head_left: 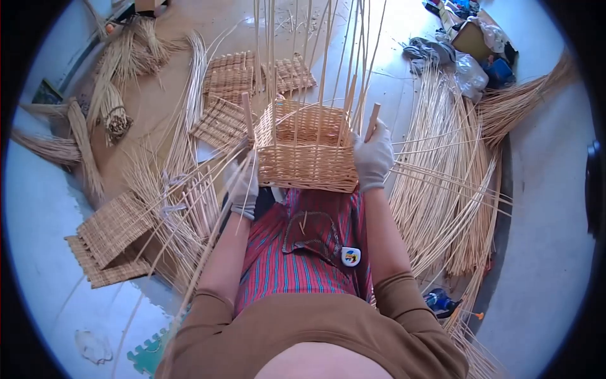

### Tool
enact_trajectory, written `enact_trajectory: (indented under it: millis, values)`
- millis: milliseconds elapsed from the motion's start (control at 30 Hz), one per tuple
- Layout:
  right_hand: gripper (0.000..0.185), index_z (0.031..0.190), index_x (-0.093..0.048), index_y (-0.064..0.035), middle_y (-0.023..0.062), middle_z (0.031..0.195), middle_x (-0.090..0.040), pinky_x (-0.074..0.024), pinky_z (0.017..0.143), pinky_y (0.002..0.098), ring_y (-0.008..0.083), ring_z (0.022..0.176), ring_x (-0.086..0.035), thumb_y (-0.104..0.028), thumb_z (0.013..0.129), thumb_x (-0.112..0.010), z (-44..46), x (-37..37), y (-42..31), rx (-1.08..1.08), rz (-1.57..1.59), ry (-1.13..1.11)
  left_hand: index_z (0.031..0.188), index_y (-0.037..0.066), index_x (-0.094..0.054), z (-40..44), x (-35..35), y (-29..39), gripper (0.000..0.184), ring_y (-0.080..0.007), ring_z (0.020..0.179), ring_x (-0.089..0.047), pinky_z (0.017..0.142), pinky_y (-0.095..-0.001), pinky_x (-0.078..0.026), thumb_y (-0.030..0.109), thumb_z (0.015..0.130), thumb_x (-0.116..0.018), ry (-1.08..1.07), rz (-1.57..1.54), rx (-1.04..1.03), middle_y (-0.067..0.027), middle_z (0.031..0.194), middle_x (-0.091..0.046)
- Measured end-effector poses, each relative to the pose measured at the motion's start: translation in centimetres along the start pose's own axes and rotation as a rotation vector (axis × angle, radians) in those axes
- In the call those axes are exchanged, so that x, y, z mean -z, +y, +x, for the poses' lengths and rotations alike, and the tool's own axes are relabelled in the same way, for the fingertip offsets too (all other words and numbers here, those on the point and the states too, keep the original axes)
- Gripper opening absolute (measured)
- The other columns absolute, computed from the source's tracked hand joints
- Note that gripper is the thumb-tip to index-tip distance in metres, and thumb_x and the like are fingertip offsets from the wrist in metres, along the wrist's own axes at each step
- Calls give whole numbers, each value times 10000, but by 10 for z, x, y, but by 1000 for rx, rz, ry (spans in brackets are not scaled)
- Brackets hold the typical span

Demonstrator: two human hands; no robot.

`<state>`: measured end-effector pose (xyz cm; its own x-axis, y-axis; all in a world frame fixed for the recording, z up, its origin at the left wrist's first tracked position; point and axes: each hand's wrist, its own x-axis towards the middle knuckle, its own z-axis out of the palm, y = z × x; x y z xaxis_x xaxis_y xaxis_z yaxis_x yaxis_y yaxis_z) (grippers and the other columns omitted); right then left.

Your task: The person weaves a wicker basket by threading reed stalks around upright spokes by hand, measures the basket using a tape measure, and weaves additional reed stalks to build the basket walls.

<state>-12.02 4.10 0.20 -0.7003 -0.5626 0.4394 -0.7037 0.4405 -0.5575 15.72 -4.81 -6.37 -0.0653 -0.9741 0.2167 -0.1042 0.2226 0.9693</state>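
A rectangular wicker basket [307,165] with woven sides rests at my lap, tall upright stakes rising from its rim. My left hand [242,183], in a pale glove, is at the basket's left side, its fingers partly hidden by the weave and loose strands. At the right side my right hand [374,156], also gloved, is closed around the corner by a short wooden stick [373,120]. Another wooden stick [247,114] stands at the left corner. Long loose strands stick out sideways past both hands.
Woven panels [230,72] lie beyond the basket, others [113,230] at the left. A broad heap of long strands [442,189] spreads at the right. Bundles [115,117] lie at the upper left. A white tape measure [350,256] is on the striped apron [284,271].
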Motion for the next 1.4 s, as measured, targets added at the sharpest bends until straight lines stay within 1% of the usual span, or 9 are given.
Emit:
enact_trajectory:
  millis: [100,200,333,400,567,767,933,1167,1400]
  values:
    - [260,1123,-626,-81,135,1034,-661,-528,812,376,294,898,-665,-180,901,-717,-40,3,-28,122,437,249,1317,-10,-629,6,13,-33,398,-179,1085,-650,953,-324,-510,258,1023,-619,-102,-489,90,-80,1228,-690]
    - [145,1039,-711,-105,118,983,-705,-545,823,409,298,901,-686,-186,944,-637,-104,18,-95,504,574,-513,1235,-6,-637,-11,16,-24,266,-207,1104,-659,997,-327,-532,153,1025,-600,-31,-606,188,-122,1156,-692]
    - [370,1176,-707,-141,94,1041,-708,-476,1001,446,325,1115,-628,-126,823,-599,-130,10,-140,1065,782,-400,1414,34,-497,-32,16,-16,437,-159,980,-665,918,-301,-535,107,1002,-624,43,-1064,289,-113,1090,-706]
    - [439,1237,-674,-148,77,940,-692,-489,960,447,309,1036,-646,-113,809,-583,-128,-1,-126,1162,689,-756,1567,98,-303,-23,34,23,676,-148,881,-650,797,-310,-549,52,965,-606,-275,46,-12,-92,1045,-689]
    - [242,1069,-609,-71,80,918,-690,-568,717,380,213,818,-687,27,850,-580,-73,0,-130,376,803,-177,1525,156,-452,-30,14,30,652,-179,609,-586,620,-347,-508,148,926,-711,-24,211,-108,-58,717,-602]
    - [125,1077,-558,-83,66,922,-717,-531,662,262,110,724,-658,-206,1055,-564,-54,-37,-47,-544,1173,-220,1499,366,-471,-7,-6,23,734,-346,786,-669,736,-476,-552,176,842,-737,-356,655,-505,-157,1527,-425]
    - [505,1444,-480,-123,202,1224,-667,-558,769,378,252,899,-717,-24,959,-579,29,-51,-127,633,324,31,1574,376,-326,-7,-22,-6,819,-341,700,-638,675,-474,-549,171,864,-678,-301,891,-484,-118,1435,-463]
    - [348,1388,-511,-86,68,991,-690,-550,777,264,124,890,-661,-77,1041,-483,-43,-30,-26,-49,1322,-224,1495,327,-447,7,-13,-9,633,-342,709,-673,607,-433,-557,101,914,-559,-431,913,-585,-193,1411,-539]
    - [149,1166,-585,-84,75,983,-731,-514,624,241,117,838,-685,-169,1074,-504,-56,27,-52,-237,962,-322,1514,496,-388,27,-26,46,714,-276,586,-636,532,-424,-536,48,963,-464,-514,995,-345,-107,833,-592]
